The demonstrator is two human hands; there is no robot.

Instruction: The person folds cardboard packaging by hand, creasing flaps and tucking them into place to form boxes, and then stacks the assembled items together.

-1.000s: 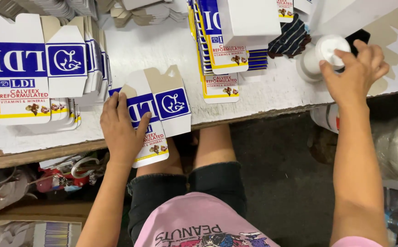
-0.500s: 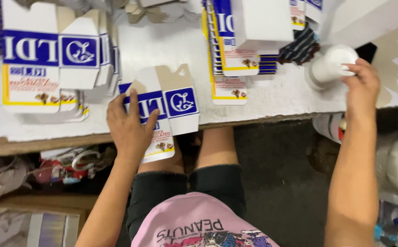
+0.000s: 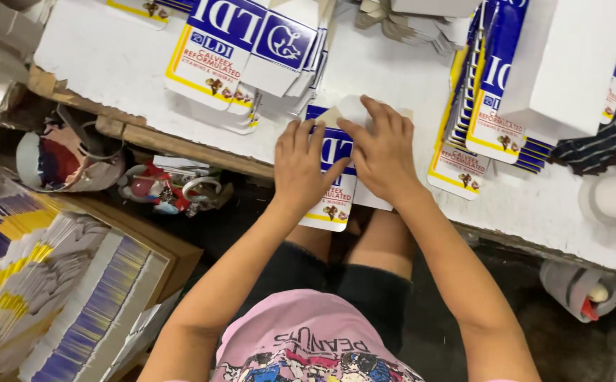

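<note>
A flat printed carton blank (image 3: 333, 198), white and blue with a yellow border, lies at the near edge of the white table (image 3: 124, 64). My left hand (image 3: 301, 166) presses flat on its left part. My right hand (image 3: 386, 152) lies over its right part, fingers touching a white flap (image 3: 354, 110) at its top. Both hands rest side by side on the blank, and much of it is hidden under them.
A stack of flat blanks (image 3: 241, 64) lies at the far left, another stack (image 3: 485, 106) with a white box (image 3: 562, 64) on it at the right. A white glue pot (image 3: 615, 198) stands far right. More blanks fill a box (image 3: 60, 297) on the floor at left.
My right hand has left the white pot at the right and come to the carton blank beside my left hand. The view has shifted right and closer.
</note>
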